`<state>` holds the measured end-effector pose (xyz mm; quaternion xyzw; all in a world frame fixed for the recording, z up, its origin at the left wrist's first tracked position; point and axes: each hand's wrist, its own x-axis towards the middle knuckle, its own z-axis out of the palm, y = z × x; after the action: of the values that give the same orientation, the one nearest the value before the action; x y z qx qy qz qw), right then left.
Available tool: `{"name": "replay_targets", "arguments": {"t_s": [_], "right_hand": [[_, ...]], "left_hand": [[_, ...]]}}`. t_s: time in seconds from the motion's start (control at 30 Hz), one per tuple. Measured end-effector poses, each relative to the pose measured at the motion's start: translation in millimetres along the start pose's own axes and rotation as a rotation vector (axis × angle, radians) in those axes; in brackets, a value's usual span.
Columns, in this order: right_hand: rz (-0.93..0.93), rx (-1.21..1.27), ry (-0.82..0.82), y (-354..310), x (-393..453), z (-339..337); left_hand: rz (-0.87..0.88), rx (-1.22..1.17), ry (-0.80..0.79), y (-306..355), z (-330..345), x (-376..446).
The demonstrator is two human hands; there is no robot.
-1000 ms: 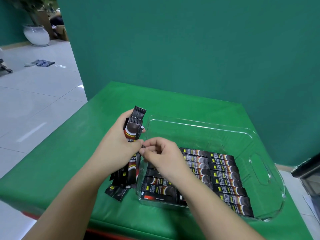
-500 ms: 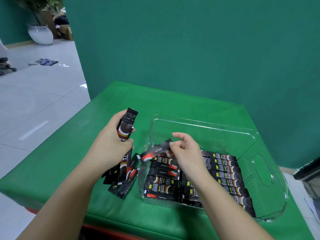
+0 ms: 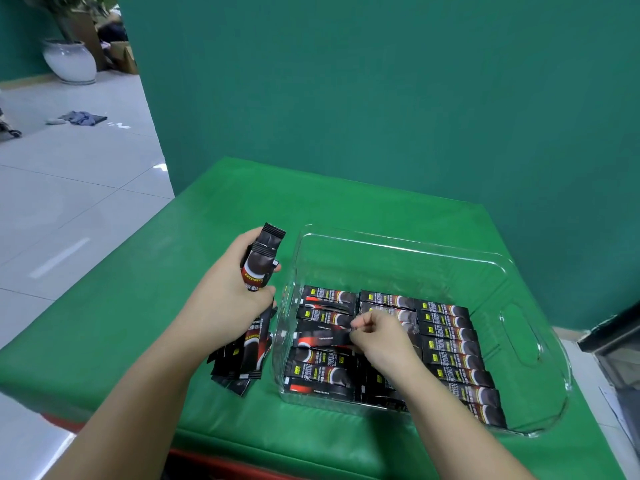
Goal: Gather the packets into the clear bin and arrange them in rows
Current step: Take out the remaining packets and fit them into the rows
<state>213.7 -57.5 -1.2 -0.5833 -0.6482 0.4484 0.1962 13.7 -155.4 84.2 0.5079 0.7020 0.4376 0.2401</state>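
Right hand (image 3: 381,337) lowered inside the clear bin (image 3: 408,244), fingers curled, pinching the near end of one packet (image 3: 322,338) lying flat across the left column; red-and-black back of that packet turned up, its far end close to the bin's left wall. Left hand (image 3: 228,303) just outside the bin's left wall, fingers wrapped round a bundle of packets (image 3: 261,263) held roughly upright, crimped black tops sticking out above the thumb, lower ends fanned out beneath the palm down to the green mat (image 3: 145,292). More loose packets (image 3: 239,367) under the left wrist on the mat, overlapping, touching the bundle's lower ends as far as can be told.

Inside the bin: arranged packets (image 3: 450,344) lying crosswise in side-by-side columns, the right-hand column neat and running from mid-bin to the near wall, the left column less even, the middle partly hidden by the right hand and forearm. Far half of the bin bare. Bin resting on the mat, toward its right side.

Beyond: teal wall (image 3: 381,98) behind the mat, pale tiled floor (image 3: 69,188) to the left, white plant pot (image 3: 69,60) far back, crumpled dark cloth (image 3: 83,117) on the tiles
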Motion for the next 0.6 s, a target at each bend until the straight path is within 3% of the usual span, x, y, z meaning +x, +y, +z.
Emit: {"name": "replay_targets", "arguments": {"t_s": [0.17,0.37,0.6], "right_hand": [[-0.021,-0.123,-0.053,5,1,6],[-0.252,-0.598,0.012,5,-2,10],[-0.406,-0.68,-0.109,7,2,19]], "left_hand": [[0.004,-0.004,-0.008,1,0,-2],[0.013,-0.01,-0.011,2,0,0],[0.019,-0.027,0.002,2,-1,0]]}}
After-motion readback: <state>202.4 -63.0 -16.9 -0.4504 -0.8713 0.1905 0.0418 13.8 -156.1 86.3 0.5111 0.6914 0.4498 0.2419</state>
